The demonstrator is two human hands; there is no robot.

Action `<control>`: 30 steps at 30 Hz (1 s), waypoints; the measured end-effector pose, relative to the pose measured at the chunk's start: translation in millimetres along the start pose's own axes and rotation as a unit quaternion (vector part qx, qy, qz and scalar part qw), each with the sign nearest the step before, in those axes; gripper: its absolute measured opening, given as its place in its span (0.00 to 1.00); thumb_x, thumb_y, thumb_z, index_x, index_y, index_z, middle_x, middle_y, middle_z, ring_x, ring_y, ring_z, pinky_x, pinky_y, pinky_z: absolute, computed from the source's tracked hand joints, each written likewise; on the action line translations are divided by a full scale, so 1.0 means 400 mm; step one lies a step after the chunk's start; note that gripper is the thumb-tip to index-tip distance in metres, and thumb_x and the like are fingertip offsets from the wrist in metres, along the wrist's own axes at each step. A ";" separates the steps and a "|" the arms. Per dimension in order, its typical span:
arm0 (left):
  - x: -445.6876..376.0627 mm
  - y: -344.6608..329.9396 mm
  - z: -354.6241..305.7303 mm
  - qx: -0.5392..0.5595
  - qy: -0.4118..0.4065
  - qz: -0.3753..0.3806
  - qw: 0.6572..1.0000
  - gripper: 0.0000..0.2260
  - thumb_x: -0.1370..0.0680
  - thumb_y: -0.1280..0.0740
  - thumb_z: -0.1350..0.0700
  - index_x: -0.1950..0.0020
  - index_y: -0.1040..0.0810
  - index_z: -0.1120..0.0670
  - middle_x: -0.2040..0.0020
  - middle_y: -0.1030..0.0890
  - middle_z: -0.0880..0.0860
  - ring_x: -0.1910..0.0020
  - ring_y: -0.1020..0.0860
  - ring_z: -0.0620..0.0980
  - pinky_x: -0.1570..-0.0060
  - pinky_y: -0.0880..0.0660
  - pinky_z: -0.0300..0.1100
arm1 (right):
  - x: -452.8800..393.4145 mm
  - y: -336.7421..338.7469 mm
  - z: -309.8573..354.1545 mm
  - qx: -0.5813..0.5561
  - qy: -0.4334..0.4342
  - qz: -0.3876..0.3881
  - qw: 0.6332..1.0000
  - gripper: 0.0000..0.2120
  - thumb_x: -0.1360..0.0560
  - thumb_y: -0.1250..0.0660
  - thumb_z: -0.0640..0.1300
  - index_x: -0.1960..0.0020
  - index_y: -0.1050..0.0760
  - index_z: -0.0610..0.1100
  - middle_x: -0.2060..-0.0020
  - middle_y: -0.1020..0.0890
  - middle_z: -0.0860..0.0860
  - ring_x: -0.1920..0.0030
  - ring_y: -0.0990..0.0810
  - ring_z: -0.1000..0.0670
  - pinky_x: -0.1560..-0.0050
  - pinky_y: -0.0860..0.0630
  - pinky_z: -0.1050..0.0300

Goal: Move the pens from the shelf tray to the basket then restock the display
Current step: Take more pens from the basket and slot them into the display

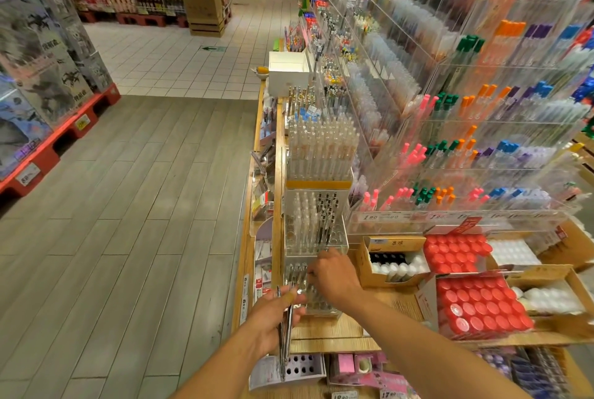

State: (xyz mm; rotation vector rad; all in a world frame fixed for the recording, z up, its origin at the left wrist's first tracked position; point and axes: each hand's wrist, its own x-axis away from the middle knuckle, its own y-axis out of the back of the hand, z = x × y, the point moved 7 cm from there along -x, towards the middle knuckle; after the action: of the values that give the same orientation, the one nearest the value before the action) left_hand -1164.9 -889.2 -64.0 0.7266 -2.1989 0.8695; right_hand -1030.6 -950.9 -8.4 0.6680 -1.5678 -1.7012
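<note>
Two hands low centre of frame, both over the wooden counter [324,328]. Left hand [273,318] grips a small bunch of pens [284,334], looks like two or three, exact count can't tell since they overlap; dark and silver barrels, long axis near vertical in the picture, upper ends poking above the fingers toward the tray, lower ends hanging down past the wrist toward the bottom edge. Right hand [331,273] reaches into the nearest clear pen tray [316,299], fingers curled down among the slots; whether it pinches a pen can't tell, fingertips are hidden. That tray holds a few pens standing upright in its left rows, many holes bare. Three more clear holder blocks stacked up-frame behind it: second holder [316,225] with one cluster of black-tipped pens on its right half and clear ones on the left, all upright; third holder [321,154], packed with clear-barrel pens tips up; a fourth, smaller and blurry, farther back. Right of the hands: two trays of red-capped bottles [475,305], one cardboard box [392,262] with black and white caps. Acrylic racks [466,128] fill the right side with pink, green, orange, purple, blue capped pens, all leaning upright. One white box [288,72] sits upper centre on the counter's far end. Grey plank floor [128,205] on the left.
</note>
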 end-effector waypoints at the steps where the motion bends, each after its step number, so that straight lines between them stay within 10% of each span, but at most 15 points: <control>1: 0.000 -0.001 -0.002 -0.002 -0.003 0.006 1.000 0.13 0.23 0.30 0.62 0.40 0.25 0.59 0.52 0.14 0.61 0.67 0.18 0.52 0.70 0.21 0.41 | 0.003 0.006 0.002 -0.054 -0.003 -0.003 0.999 0.10 0.22 0.35 0.47 0.42 0.19 0.49 0.47 0.19 0.50 0.44 0.26 0.48 0.42 0.29 0.51; 6: 0.009 -0.023 -0.028 -0.024 -0.032 0.056 0.998 0.16 0.28 0.27 0.58 0.41 0.20 0.60 0.55 0.14 0.58 0.70 0.22 0.48 0.71 0.23 0.40 | 0.029 0.009 0.019 -0.406 -0.064 0.099 0.906 0.07 0.21 0.34 0.46 0.47 0.20 0.45 0.57 0.17 0.52 0.56 0.19 0.54 0.56 0.22 0.61; 17: 0.019 -0.073 -0.059 -0.096 -0.074 0.102 0.987 0.14 0.17 0.39 0.54 0.40 0.22 0.63 0.55 0.15 0.59 0.65 0.19 0.50 0.63 0.22 0.43 | 0.062 0.027 -0.015 -0.571 -0.146 0.115 0.800 0.07 0.20 0.35 0.46 0.53 0.24 0.43 0.64 0.21 0.51 0.65 0.21 0.54 0.60 0.25 0.59; 25: 0.007 0.022 -0.095 -0.313 -0.115 -0.006 0.943 0.19 0.16 0.47 0.45 0.43 0.21 0.55 0.55 0.14 0.43 0.48 0.25 0.40 0.40 0.34 0.43 | 0.075 0.097 -0.058 -0.434 -0.065 -0.006 0.899 0.02 0.18 0.40 0.44 0.48 0.29 0.46 0.59 0.19 0.50 0.60 0.20 0.54 0.60 0.24 0.59; 30: 0.000 0.019 -0.117 -0.341 -0.133 -0.016 0.930 0.19 0.15 0.48 0.46 0.45 0.23 0.57 0.54 0.14 0.50 0.47 0.27 0.38 0.40 0.36 0.46 | 0.084 0.071 -0.045 -0.300 0.029 -0.008 0.954 0.03 0.18 0.42 0.46 0.51 0.34 0.50 0.64 0.27 0.54 0.66 0.31 0.56 0.65 0.33 0.59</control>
State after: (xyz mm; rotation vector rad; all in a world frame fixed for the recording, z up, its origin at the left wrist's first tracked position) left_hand -1152.9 -849.8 -40.4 0.5442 -2.4871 -0.0528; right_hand -1032.7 -988.4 20.5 0.4065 -0.9214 -2.0105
